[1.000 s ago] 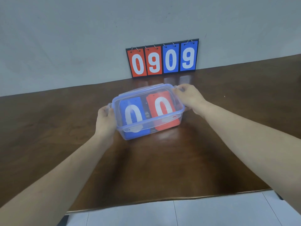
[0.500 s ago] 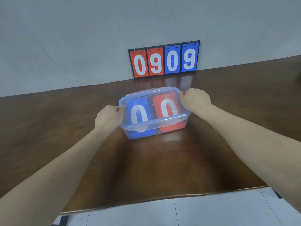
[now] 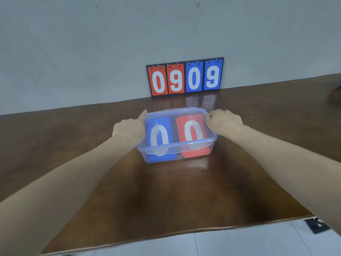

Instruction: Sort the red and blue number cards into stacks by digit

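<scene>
A dark wooden table is set against a grey wall. At twelve o'clock a flip scoreboard reading 0909 is propped. The lidded clear box, holding a blue card and red card, is gripped at nine o'clock by the left hand and at three by the right hand; cards beneath are hidden.

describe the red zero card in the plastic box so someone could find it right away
On the brown table sits a clear lidded box between two hands. Inside, the red zero card lies on the right, beside a blue zero card.
</scene>
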`<state>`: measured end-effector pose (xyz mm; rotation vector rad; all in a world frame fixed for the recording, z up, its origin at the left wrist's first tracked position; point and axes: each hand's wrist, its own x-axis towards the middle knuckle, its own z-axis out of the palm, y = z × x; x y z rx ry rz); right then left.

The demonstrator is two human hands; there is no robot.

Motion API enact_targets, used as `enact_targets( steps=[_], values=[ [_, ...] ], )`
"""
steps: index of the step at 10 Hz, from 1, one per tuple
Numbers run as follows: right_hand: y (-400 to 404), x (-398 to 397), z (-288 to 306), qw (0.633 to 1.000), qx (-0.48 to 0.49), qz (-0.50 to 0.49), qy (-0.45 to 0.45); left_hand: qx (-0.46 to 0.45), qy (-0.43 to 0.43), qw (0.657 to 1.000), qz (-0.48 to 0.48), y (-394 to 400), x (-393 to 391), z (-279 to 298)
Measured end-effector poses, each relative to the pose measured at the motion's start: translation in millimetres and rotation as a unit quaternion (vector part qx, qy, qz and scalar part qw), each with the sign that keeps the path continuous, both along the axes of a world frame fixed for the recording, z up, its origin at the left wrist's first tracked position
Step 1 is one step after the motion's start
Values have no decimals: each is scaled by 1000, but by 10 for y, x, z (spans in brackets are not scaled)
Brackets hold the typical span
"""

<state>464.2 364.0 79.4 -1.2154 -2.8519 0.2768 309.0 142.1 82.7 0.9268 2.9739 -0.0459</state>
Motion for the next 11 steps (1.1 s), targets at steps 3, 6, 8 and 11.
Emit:
enact_targets(
  steps=[3, 6, 8, 11],
  values=[
    [-75, -291, 52, 950, -19, 301, 79, 65, -128, 937, -319, 70, 473, -47],
    [119, -773, 13, 950, -87, 281, 109, 8, -2, 937, -350, 262, 257, -124],
    [190, -961, -25, 947, -78, 289, 112, -6, 46, 932, -361, 343, 217, -163],
    [180, -804, 47, 919, -104, 237, 298, 131, -39, 936, -323, 302, 143, -107]
  ],
)
